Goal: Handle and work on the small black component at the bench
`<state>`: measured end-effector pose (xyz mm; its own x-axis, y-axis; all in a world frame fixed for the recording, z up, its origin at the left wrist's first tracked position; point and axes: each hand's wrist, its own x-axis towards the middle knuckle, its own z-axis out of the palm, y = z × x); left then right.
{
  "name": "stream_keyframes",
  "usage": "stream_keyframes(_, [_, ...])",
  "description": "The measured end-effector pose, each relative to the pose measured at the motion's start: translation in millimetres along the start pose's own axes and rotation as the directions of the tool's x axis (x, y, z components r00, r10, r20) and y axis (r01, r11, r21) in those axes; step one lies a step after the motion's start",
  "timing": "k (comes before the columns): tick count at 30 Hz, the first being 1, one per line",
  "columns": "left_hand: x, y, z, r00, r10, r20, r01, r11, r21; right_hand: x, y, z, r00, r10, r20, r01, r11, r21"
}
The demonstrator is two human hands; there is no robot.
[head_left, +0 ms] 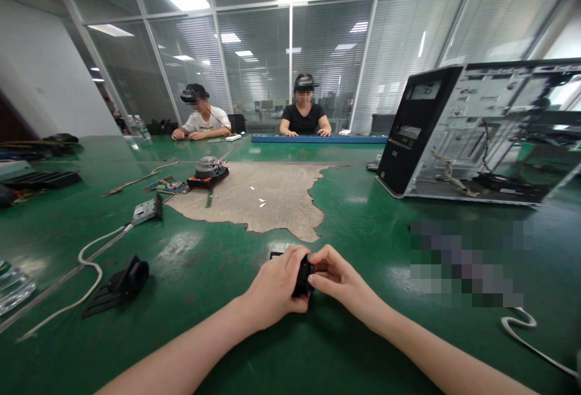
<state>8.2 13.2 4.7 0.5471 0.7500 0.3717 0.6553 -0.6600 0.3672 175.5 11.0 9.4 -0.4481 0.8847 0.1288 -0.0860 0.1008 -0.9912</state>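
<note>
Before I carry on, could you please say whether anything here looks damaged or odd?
Yes: left of the open computer case, a jagged brown patch interrupts the green tabletop, as though its covering had torn away.

Glass partition (254, 26), white wall (40, 74)

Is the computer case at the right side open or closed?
Open: the side of the computer case that faces the camera has no cover, so its metal frame and pale cables inside are visible.

A small black part (302, 278), held and mostly covered, is at lower center of the frame; its full shape is hidden.
</note>
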Motion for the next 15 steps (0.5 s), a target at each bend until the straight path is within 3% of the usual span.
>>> stream_keyframes(8, [0.4,-1.5,2.7,1.0,-0.008,-0.006,0.008,1.0,-0.007,-0.3,-3.7,-2.0,0.999,-0.011,0.046,0.013,0.999,-0.038])
stream_keyframes(15, [0.8,-0.3,2.1,1.0,-0.009,-0.024,0.009,1.0,0.01,-0.8,-3.3,0.9,0.999,0.019,-0.045,-0.021,0.999,-0.041])
